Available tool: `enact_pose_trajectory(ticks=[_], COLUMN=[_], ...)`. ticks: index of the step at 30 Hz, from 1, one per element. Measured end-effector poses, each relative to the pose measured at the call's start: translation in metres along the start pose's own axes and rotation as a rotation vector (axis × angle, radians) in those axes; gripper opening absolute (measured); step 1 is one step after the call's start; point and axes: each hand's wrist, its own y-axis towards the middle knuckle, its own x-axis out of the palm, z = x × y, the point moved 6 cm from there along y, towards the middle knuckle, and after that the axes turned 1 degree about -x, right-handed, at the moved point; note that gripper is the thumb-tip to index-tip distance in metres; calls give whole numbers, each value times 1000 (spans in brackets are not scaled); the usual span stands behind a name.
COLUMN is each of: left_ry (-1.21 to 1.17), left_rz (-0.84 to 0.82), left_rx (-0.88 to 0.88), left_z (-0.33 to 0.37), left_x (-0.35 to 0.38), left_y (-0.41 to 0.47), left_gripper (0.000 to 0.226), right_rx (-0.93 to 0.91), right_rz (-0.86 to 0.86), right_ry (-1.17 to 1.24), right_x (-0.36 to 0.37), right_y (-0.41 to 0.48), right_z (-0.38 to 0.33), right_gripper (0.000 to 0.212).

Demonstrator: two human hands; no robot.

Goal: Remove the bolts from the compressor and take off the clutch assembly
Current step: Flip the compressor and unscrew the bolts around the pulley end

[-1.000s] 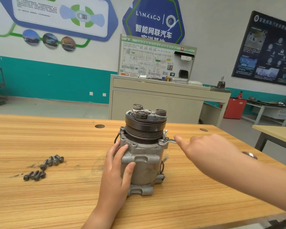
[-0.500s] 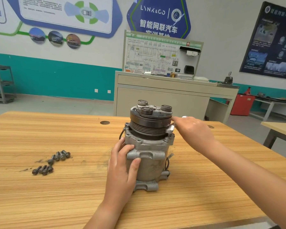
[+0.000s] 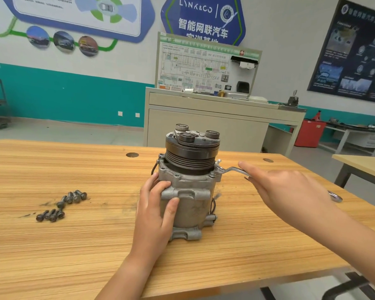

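Note:
A grey metal compressor point(image 3: 193, 204) stands upright on the wooden table point(image 3: 74, 245). Its black clutch assembly point(image 3: 192, 151) with a grooved pulley sits on top. My left hand point(image 3: 156, 208) grips the compressor body from the left, thumb across its front. A silver wrench point(image 3: 230, 169) sits on a bolt at the compressor's upper right flange. My right hand point(image 3: 284, 189) holds the wrench handle, index finger laid along it; the wrench's far end point(image 3: 335, 197) shows behind my wrist. Several dark removed bolts point(image 3: 61, 205) lie on the table to the left.
Two round holes point(image 3: 132, 155) sit in the table's far part. A beige training cabinet point(image 3: 214, 120) with a wiring board stands behind the table. Another table point(image 3: 362, 167) is at right, and a chair frame point(image 3: 351, 286) shows at the bottom right.
My right hand has swung the wrench handle back out to the right, away from the pulley. My left hand has kept its grip on the compressor body.

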Motion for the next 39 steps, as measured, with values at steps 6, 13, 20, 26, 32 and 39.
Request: enact_pose_trajectory(ticks=[6,13,20,26,32,39], left_ry=[-9,-11,-13,-1,-14,-12], left_rz=[-4,1,-5,-1,17,20], left_rx=[-10,5,-17,-9,-1,3], left_z=[0,0,-2,-2,-3,-3], left_x=[0,0,-1,-2,-3,-3], left_y=[0,0,0,0,0,0], left_gripper=[27,26,27,27,27,27], right_rx=[26,-4,-130,-187,-218,-35], right_rz=[-101,-254,-192,-215,-60,429], right_ry=[-33,-161,-34,-46,24,506], right_x=[1,-9,-1,31,53,2], right_y=[10,2,7,56,89,28], right_z=[-7,-47,-18,7,-10,22], right_gripper=[56,72,65,49,36,35])
